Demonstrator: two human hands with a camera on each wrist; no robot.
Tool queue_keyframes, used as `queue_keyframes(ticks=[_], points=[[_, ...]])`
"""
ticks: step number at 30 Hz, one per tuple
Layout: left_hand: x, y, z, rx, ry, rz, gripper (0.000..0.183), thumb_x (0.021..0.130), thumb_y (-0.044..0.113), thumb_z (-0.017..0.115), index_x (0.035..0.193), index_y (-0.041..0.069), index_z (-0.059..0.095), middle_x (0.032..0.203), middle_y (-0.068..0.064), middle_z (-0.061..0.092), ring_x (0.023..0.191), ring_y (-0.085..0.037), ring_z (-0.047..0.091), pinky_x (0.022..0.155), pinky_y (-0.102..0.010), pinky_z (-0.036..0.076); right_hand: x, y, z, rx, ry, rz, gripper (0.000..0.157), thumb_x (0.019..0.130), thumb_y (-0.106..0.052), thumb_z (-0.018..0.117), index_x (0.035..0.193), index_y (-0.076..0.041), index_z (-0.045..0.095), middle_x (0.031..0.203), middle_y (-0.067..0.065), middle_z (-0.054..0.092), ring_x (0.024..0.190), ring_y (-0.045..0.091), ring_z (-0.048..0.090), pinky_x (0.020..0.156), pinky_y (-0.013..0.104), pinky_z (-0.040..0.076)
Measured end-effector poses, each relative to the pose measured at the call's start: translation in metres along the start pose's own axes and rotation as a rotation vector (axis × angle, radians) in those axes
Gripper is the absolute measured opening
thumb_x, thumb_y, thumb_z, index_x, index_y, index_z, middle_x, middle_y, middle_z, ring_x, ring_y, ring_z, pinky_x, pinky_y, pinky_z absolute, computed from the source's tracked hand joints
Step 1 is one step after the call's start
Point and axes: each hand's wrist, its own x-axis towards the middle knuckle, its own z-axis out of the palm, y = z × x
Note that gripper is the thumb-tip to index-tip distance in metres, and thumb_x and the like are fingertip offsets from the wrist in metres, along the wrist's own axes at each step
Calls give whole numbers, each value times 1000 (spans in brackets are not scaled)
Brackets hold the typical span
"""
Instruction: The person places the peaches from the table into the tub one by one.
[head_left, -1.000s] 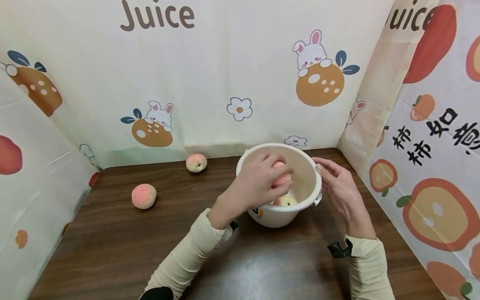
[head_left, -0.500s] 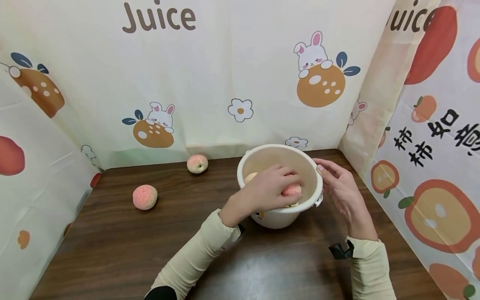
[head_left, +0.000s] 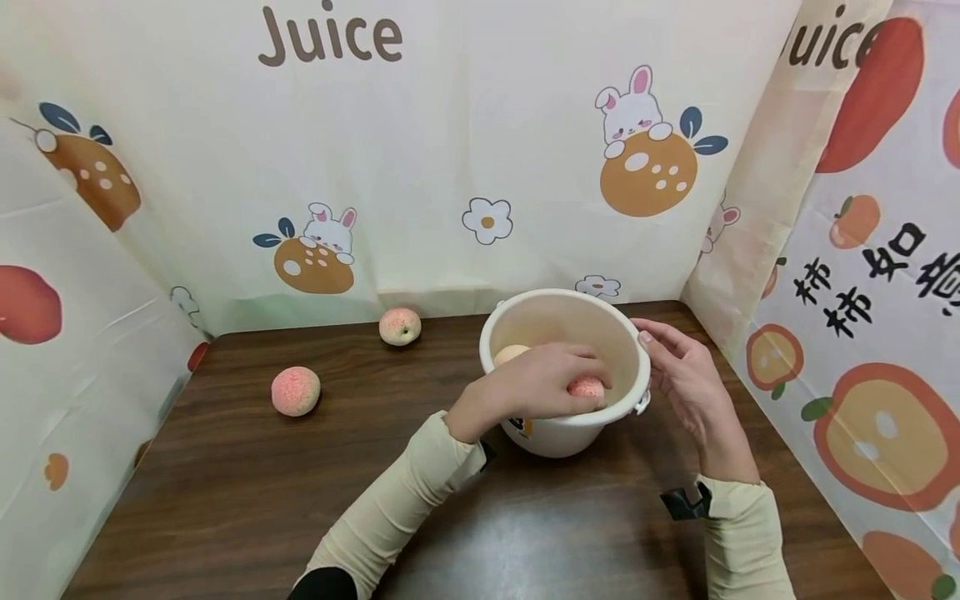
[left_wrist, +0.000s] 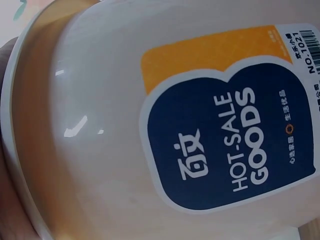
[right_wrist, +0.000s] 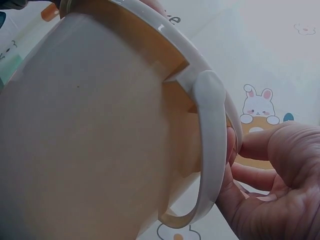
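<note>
A white bucket [head_left: 555, 439] stands upright on the table, seen in all three views. My left hand [head_left: 542, 382] reaches over its near-left rim and holds a pink toy peach [head_left: 587, 388] inside, low against the other contents. Behind that hand a pale yellow fruit [head_left: 510, 354] shows in the bucket; anything under the hand is hidden. At the bucket's right rim my right hand [head_left: 688, 379] pinches the edge between thumb and fingers, beside the white handle [right_wrist: 212, 150]. The left wrist view mostly shows the bucket's blue and orange label [left_wrist: 220, 135].
Two more toy peaches lie on the dark wooden table [head_left: 247, 492]: one [head_left: 296, 391] at the left, another [head_left: 400, 326] near the back edge. Printed cloth walls [head_left: 420, 167] enclose the table at the back and both sides.
My left hand has moved right and down into the bucket with the pink toy peach. The right hand has stayed at the rim. The head view has shifted slightly.
</note>
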Motion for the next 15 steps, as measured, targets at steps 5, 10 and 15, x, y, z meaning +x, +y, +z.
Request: queue_keyframes(ticks=[5,10,15], points=[[0,1,0,-17,-44,-20,23,101,31,60,117,23,74,114,8,65,96,-4,60,89,-16,46,-1,1,-1,9,-3,0,47,102,-29,66,143,-9,57,122,-7,70,95,8,74,75,28,63],[0,1,-1,-33,-85,-31,23,100,29,60,118,24,74,114,8,66,97,-4,61,90,-16,46,0,1,0,-2,-3,-3,47,102,-30,67,143,-10,58,124,-5,70,96,9,73,75,27,63],[2,0,-2,-44,-132,-30,21,101,29,60,116,26,74,114,10,66,100,-3,60,90,-17,46,-1,1,0,-3,4,2,49,101,-31,67,144,-9,57,124,-5,69,96,10,73,75,27,63]])
